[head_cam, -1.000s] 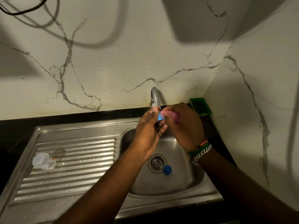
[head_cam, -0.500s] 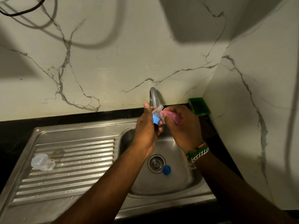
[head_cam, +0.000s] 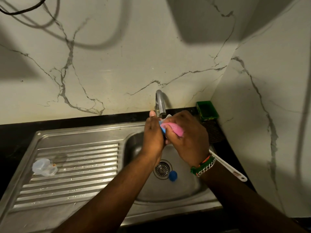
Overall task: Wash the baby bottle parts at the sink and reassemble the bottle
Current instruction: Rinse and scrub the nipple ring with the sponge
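Right hand [head_cam: 188, 140] is bunched around a pink cloth or sponge [head_cam: 173, 129], rubbing it against a small blue bottle part [head_cam: 162, 130] that the left hand [head_cam: 154, 133] cups, thumb sticking up, just under the tap [head_cam: 160, 103]. Can't tell if water's actually running.

Progress-wise I'd say it's mid-wash, nowhere near reassembly. A translucent plastic piece [head_cam: 44, 167], soft and rounded, probably the bottle body or teat, sits well apart on the ribbed steel drainboard [head_cam: 75, 165] with droplets around it. Another blue cap-looking bit [head_cam: 173, 175] lies in the sink [head_cam: 185, 187] basin right beside the drain [head_cam: 161, 169]. So that one likely needs scrubbing, then everything has to be put together.

A white handle [head_cam: 227, 166], maybe a brush, pokes out along the basin's right rim.
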